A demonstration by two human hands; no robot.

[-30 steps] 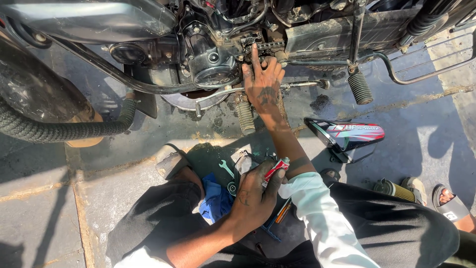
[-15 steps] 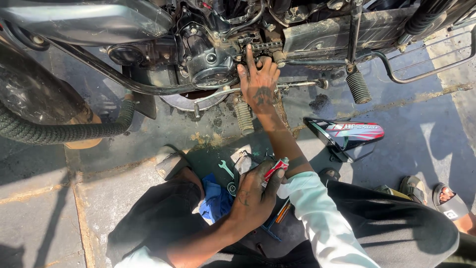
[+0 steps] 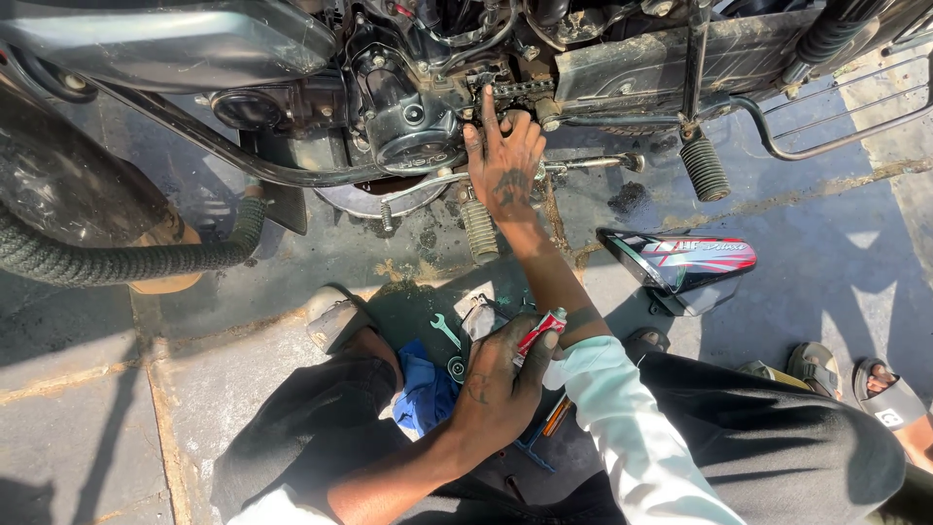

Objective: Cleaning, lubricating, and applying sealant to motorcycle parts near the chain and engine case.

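My right hand (image 3: 505, 160) reaches up to the motorcycle engine (image 3: 408, 107), fingers spread and fingertips touching the exposed drive chain (image 3: 515, 92) by the sprocket. It holds nothing. My left hand (image 3: 501, 374) is closed around a small red and white tube (image 3: 539, 332), held above my lap. Just beyond that hand, a small spanner (image 3: 445, 331) and other small metal parts lie on the ground. A blue cloth (image 3: 428, 389) rests by my left knee.
The motorcycle's front tyre (image 3: 107, 258) curves in at the left. A footpeg (image 3: 705, 165) and gear lever (image 3: 593, 163) jut out near my right hand. A red and black side cover (image 3: 680, 262) lies on the pavement. Another person's sandalled foot (image 3: 889, 399) is at the right.
My right hand has slid a little higher on the engine, its fingers now on the chain. My left hand keeps the tube in the same place.
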